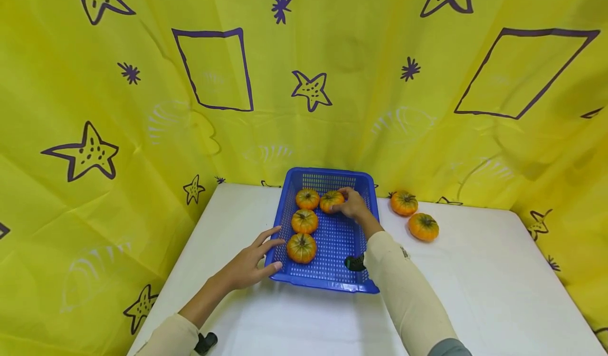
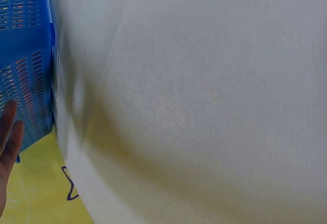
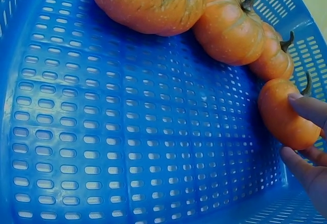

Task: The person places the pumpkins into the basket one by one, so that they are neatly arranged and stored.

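Note:
A blue perforated plastic basket [image 1: 323,283] holds small orange pumpkins with dark stems. Three of them, including the nearest pumpkin [image 1: 301,248], line its left side. My right hand [image 1: 353,206] reaches inside and grips another pumpkin [image 1: 330,203] at the far end, beside the farthest of that row. In the right wrist view, thumb and fingers curl around this pumpkin [image 3: 286,114], low against the basket floor. My left hand [image 1: 249,263] is at the basket's left wall, fingers spread and fingertips right at the rim. The left wrist view catches part of these fingers [image 2: 11,137] beside the slotted wall.
Two more pumpkins stand on the white table [image 1: 489,282] right of the basket: a farther pumpkin [image 1: 404,203] and a nearer pumpkin [image 1: 423,227]. A yellow curtain [image 1: 351,134] with dark starfish drawings encloses the table's back and sides.

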`<state>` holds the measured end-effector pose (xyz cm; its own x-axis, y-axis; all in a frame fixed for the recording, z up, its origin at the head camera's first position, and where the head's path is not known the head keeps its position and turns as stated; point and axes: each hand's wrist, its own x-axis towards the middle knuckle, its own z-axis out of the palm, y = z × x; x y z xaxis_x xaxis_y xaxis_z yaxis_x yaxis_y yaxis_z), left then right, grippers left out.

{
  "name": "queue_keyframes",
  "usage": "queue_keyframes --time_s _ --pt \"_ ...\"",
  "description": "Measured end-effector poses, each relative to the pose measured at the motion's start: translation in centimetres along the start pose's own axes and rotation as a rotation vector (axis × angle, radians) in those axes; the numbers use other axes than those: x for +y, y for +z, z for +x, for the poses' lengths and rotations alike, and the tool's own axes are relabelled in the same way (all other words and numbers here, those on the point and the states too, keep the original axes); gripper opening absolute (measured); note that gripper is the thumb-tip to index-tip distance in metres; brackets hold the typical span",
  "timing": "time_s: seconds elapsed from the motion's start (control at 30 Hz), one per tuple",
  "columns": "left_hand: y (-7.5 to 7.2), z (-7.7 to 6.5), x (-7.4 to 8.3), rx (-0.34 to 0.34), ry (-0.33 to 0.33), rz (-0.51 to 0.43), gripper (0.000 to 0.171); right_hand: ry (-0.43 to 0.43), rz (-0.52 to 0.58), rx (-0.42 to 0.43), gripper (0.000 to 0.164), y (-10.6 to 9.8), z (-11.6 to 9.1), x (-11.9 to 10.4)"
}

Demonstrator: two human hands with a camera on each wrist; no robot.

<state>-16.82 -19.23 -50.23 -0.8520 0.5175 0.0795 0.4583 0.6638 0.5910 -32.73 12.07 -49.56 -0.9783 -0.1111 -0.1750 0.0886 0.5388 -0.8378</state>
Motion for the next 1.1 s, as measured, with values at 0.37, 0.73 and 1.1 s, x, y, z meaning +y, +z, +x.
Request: queue_keyframes --time_s 0.37,0.73,1.1 --pt "0.13 0.11 -0.23 0.004 0.000 0.008 0.056 0.033 -0.023 0.005 0.067 -0.09 0.08 -0.19" --pt "0.11 0.10 -0.23 0.007 0.017 -0.002 0.055 0.077 -0.038 0.003 0.067 -0.14 0.15 -0.06" --pt "0.07 0.01 -0.24 0.006 0.018 -0.009 0.055 0.098 -0.034 -0.022 0.069 -0.04 0.03 -0.05"
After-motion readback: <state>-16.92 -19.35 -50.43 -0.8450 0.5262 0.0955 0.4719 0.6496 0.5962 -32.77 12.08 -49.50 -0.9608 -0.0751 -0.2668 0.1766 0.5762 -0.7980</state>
